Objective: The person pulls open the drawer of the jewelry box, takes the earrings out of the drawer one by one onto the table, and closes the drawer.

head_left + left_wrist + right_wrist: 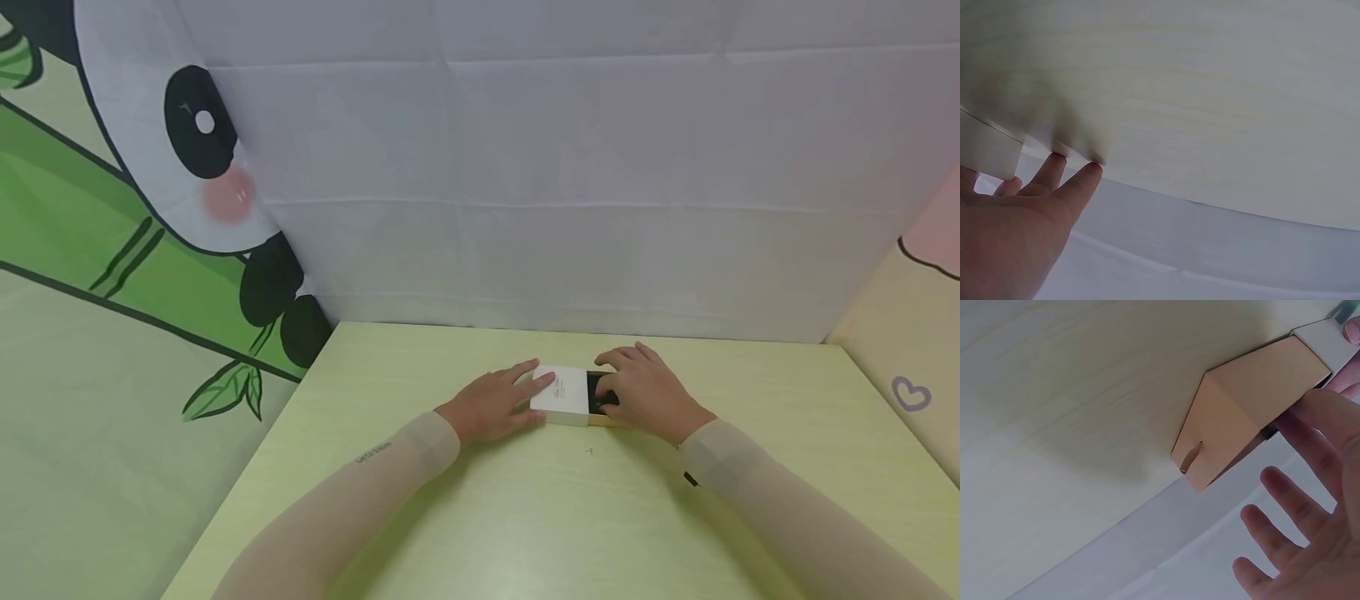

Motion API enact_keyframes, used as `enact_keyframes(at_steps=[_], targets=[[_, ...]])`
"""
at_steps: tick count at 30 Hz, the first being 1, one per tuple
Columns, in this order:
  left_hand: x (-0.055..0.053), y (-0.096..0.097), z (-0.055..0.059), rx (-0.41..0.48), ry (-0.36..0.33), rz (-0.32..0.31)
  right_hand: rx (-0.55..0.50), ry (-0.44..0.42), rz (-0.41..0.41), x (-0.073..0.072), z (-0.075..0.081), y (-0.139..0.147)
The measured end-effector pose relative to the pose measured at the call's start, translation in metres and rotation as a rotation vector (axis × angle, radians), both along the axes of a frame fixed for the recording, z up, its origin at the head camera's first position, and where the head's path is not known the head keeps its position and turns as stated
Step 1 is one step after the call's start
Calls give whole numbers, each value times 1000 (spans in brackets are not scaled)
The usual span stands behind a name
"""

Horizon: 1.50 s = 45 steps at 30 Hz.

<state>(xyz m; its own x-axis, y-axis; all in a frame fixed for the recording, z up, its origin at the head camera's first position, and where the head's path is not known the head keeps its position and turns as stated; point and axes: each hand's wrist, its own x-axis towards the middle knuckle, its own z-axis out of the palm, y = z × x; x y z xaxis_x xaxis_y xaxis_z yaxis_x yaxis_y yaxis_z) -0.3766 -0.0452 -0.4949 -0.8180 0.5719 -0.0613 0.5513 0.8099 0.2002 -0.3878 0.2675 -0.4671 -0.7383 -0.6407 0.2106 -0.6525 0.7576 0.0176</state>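
Note:
A white box sleeve (560,393) with small dark lettering lies on the table, and a tan drawer (1257,390) sticks out of its right end. Black shows inside the drawer in the head view; what it is I cannot tell. My left hand (491,406) rests on the sleeve's left end, fingers fairly straight and spread, the thumb by its near side. In the left wrist view two of its fingertips reach past the sleeve. My right hand (651,396) has thumb and index finger inside the drawer, their tips hidden in the right wrist view; its other fingers stay outside, spread.
The pale wooden table (480,525) meets a white cloth backdrop (562,167) behind the box. A printed panda and bamboo cloth (97,208) hangs on the left, and a cream cloth with a heart (911,392) on the right. A tiny speck (588,451) lies before the box.

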Motion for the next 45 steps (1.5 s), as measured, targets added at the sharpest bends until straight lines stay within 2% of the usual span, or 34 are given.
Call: enact_keyframes(at_steps=[29,45], targets=[[7,-2,2,10,-17,-10,15,-38,-12,3,3,-6],[6,-3,0,1,-7,-14,21,-41,-15,4,1,-7]])
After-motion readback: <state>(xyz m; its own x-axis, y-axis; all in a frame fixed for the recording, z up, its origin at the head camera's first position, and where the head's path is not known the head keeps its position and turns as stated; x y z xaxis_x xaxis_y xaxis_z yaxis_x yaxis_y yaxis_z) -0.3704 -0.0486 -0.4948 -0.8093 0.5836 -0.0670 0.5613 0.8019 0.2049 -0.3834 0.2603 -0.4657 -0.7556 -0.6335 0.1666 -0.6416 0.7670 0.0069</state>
